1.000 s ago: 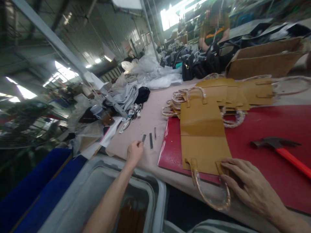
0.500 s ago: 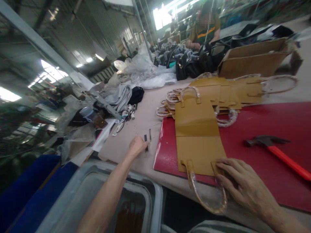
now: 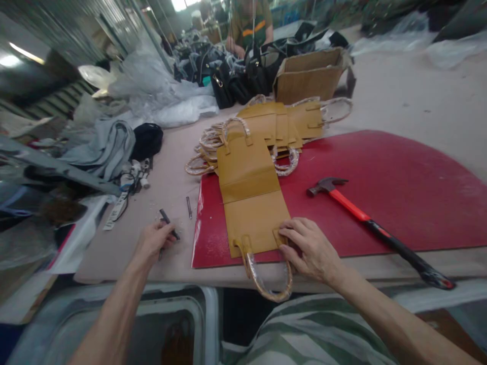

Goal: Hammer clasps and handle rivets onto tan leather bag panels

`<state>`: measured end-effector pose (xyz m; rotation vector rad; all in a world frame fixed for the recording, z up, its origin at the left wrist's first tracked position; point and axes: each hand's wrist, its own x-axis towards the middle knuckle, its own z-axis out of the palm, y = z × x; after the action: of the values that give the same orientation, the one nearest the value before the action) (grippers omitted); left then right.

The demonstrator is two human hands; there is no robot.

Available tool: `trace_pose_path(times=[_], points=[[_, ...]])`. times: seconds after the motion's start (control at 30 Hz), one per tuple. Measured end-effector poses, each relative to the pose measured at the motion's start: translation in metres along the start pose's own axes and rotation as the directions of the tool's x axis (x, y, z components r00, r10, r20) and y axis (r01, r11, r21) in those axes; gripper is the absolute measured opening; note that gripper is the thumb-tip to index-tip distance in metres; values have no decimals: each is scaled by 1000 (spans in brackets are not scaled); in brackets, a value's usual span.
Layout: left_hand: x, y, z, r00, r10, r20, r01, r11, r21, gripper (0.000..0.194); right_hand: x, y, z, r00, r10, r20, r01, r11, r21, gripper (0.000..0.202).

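Note:
My left hand (image 3: 154, 242) is closed, with thumb and fingers pinching a short dark metal rod (image 3: 166, 219) that tilts just above or against the table. A thinner metal rod (image 3: 189, 207) lies to its right. A flat tan bag panel (image 3: 251, 203) with a fold across it lies over the red mat's left part. Its plastic-wrapped handle (image 3: 268, 291) hangs past the table's front edge. My right hand (image 3: 310, 248) has curled fingers at the panel's near right corner, gripping around the handle tab (image 3: 279, 236). The thumb's contact is partly hidden.
A red-handled claw hammer (image 3: 348, 203) lies on the red mat (image 3: 403, 187). Behind the panel are stacked tan bag panels (image 3: 277, 121), a cardboard box (image 3: 310, 76) and black bags (image 3: 222, 88). Across the table is a person (image 3: 251, 28). A grey bin (image 3: 211, 314) stands below the front edge.
The view has swung right, so things sit further left. The dark rod, earlier beside my left fingers on the table, is now turned aslant in them. My right hand stays at the handle tab.

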<state>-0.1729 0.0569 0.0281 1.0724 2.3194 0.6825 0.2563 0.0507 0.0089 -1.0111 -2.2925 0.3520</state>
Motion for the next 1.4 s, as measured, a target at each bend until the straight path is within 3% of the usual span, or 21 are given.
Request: trace_pose_path(times=[0.07, 0.13, 0.2, 0.27, 0.37, 0.5, 0.73, 0.83, 1.4], points=[[-16, 6, 4, 1000, 21, 13, -16, 949, -315, 24, 0, 0, -1, 1000, 6, 7, -6, 1000, 6, 20], [-35, 17, 15, 997, 58, 41, -18, 766, -642, 35, 0, 0, -1, 1000, 9, 11, -9, 1000, 11, 20], [-53, 31, 32, 993, 92, 72, 1, 605, -796, 47, 0, 0, -2, 1000, 11, 13, -11, 1000, 10, 21], [-69, 44, 52, 988, 121, 94, 14, 538, -843, 51, -1, 0, -2, 1000, 11, 16, -11, 1000, 9, 21], [-87, 57, 81, 980, 193, 56, -55, 527, -848, 47, -1, 1, -1, 1000, 8, 22, -9, 1000, 14, 22], [-104, 64, 105, 938, 346, -27, -245, 606, -756, 31, 0, 1, 0, 999, 11, 30, -12, 1000, 20, 22], [-125, 58, 118, 824, 566, 6, -463, 679, -570, 16, 2, 0, -1, 998, 39, 55, -41, 998, 48, 24], [-128, 54, 122, 777, 630, -7, -536, 655, -533, 15, 1, 1, -1, 997, 42, 62, -46, 998, 53, 25], [-133, 56, 130, 738, 673, -42, -581, 603, -547, 20, 3, 3, -1, 996, 52, 66, -56, 996, 63, 27]])
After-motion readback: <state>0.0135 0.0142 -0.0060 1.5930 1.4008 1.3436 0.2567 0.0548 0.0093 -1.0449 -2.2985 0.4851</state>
